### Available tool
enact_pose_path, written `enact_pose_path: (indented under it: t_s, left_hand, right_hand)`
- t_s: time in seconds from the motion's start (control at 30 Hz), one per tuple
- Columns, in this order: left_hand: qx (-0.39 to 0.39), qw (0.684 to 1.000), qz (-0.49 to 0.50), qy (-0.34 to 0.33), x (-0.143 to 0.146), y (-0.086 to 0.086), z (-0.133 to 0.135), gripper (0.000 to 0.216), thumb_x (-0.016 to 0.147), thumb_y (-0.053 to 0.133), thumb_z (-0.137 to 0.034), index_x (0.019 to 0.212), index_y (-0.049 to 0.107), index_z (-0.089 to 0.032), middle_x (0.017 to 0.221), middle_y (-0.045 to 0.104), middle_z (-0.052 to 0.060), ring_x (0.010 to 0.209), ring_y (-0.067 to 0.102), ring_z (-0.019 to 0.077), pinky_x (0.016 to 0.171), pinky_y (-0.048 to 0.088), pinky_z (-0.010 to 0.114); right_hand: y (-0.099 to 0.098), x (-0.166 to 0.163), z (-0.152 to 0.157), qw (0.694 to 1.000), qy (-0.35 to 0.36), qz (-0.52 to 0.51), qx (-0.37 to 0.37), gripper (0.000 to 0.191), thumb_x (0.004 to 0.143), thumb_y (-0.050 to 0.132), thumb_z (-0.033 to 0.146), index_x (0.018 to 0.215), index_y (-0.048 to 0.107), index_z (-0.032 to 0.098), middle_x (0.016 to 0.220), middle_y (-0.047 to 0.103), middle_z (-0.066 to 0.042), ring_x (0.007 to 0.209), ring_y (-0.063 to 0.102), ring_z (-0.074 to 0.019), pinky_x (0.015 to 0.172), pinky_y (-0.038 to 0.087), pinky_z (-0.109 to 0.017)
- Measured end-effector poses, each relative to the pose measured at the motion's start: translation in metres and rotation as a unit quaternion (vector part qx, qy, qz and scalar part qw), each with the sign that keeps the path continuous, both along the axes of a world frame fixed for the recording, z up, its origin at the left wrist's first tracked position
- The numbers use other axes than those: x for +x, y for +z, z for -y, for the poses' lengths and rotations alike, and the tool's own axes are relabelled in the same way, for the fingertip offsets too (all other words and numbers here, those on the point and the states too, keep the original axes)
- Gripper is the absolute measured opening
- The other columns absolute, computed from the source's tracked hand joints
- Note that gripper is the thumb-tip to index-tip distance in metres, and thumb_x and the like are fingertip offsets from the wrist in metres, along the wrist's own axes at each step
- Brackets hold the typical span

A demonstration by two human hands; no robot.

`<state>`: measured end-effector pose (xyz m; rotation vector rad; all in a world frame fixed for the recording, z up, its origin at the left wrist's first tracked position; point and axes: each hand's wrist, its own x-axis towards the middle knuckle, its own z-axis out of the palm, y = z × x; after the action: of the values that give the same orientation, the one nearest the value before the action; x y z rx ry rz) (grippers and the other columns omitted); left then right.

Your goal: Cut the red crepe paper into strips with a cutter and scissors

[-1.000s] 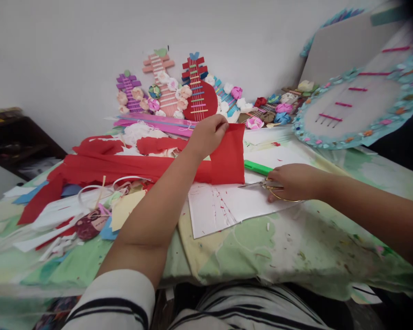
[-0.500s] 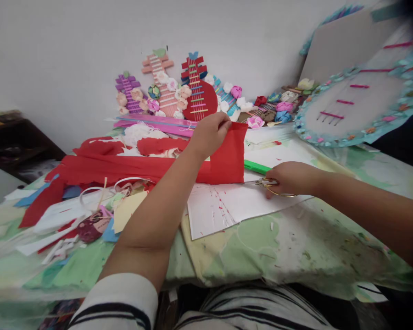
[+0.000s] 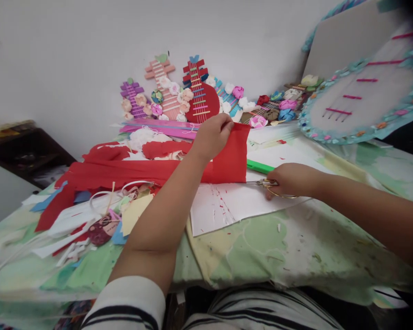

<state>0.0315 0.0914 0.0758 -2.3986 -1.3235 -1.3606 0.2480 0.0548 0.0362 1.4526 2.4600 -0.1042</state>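
My left hand (image 3: 216,133) pinches the upper edge of a long red cloth (image 3: 231,158), raising its right end off the white board. In my right hand (image 3: 289,178) is a pair of scissors (image 3: 263,183) with gold-coloured handles. Their blades point left at the lower right corner of the cloth, and part of the blades is hidden there. A green utility knife (image 3: 259,166) lies just behind the scissors, partly covered by my right hand. Below them is the white board (image 3: 213,220), marked with cuts and red specks.
Paper scraps and ribbons (image 3: 103,215) are heaped on the left of the painted tablecloth (image 3: 261,261). Small decorated paper instruments (image 3: 201,103) lean on the wall at the back. A large flower-edged piece (image 3: 358,101) stands at right; a dark shelf (image 3: 30,156) is far left.
The view has shifted a little, so everything sits slightly further right. Both hands keep their hold, with the scissors still at the corner of the red cloth.
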Motion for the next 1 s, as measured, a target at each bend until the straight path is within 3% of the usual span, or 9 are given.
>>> enact_pose_path:
  t_s: [0.1, 0.3, 1.0]
  left_hand:
    - [-0.001, 1.000, 0.001, 0.008, -0.001, 0.001, 0.001, 0.012, 0.081, 0.048, -0.012, 0.072, 0.050, -0.019, 0.069, 0.055, -0.001, 0.069, 0.051, 0.0131, 0.062, 0.038, 0.026]
    - [-0.001, 1.000, 0.003, 0.008, -0.001, 0.003, 0.003, 0.014, 0.082, 0.048, -0.012, 0.071, 0.049, -0.020, 0.070, 0.055, -0.001, 0.069, 0.051, 0.0132, 0.062, 0.038, 0.026]
    - [0.005, 1.000, -0.007, 0.015, -0.004, 0.003, 0.002, 0.011, 0.082, 0.049, -0.013, 0.073, 0.049, -0.020, 0.071, 0.054, -0.001, 0.070, 0.053, 0.0144, 0.064, 0.039, 0.028]
  right_hand:
    - [-0.001, 0.002, 0.001, 1.000, 0.002, -0.001, 0.004, 0.032, 0.070, 0.047, 0.047, 0.073, 0.065, 0.021, 0.072, 0.063, -0.006, 0.065, 0.054, -0.0180, 0.053, 0.031, -0.026]
    - [-0.002, 0.000, 0.006, 0.999, 0.000, 0.021, 0.043, 0.056, 0.064, 0.041, 0.070, 0.075, 0.060, 0.019, 0.072, 0.062, -0.009, 0.063, 0.053, -0.0211, 0.051, 0.030, -0.029]
    - [-0.002, -0.013, 0.002, 0.999, 0.016, 0.027, 0.026, 0.058, 0.065, 0.042, 0.071, 0.077, 0.061, 0.017, 0.075, 0.062, -0.012, 0.067, 0.055, -0.0235, 0.052, 0.031, -0.030]
